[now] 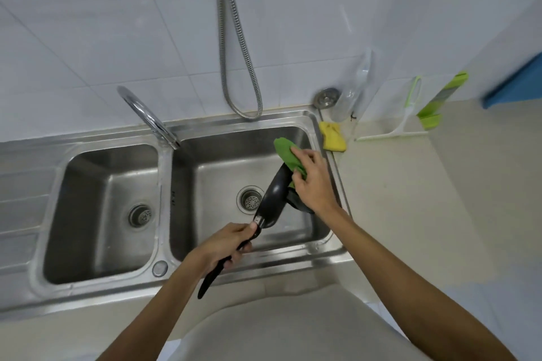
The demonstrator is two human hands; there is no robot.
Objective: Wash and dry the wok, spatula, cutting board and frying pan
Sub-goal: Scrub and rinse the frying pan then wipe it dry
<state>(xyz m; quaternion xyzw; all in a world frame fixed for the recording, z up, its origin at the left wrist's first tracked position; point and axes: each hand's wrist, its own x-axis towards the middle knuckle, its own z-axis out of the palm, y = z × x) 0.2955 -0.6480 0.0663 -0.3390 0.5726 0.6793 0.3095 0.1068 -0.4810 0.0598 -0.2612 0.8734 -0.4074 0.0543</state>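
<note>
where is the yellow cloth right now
Head view, right side: the yellow cloth lies at the far right corner of the sink, just right of the green cloth in the right hand and in front of the metal strainer.

I'm at a home kitchen: double-bowl stainless steel sink [165, 193], curved chrome tap [140, 110], white tiled wall [117, 23].

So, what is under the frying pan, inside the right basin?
Only bare steel floor of the right basin and its drain strainer show beneath the frying pan; the floor patch behind the pan is covered.
</note>
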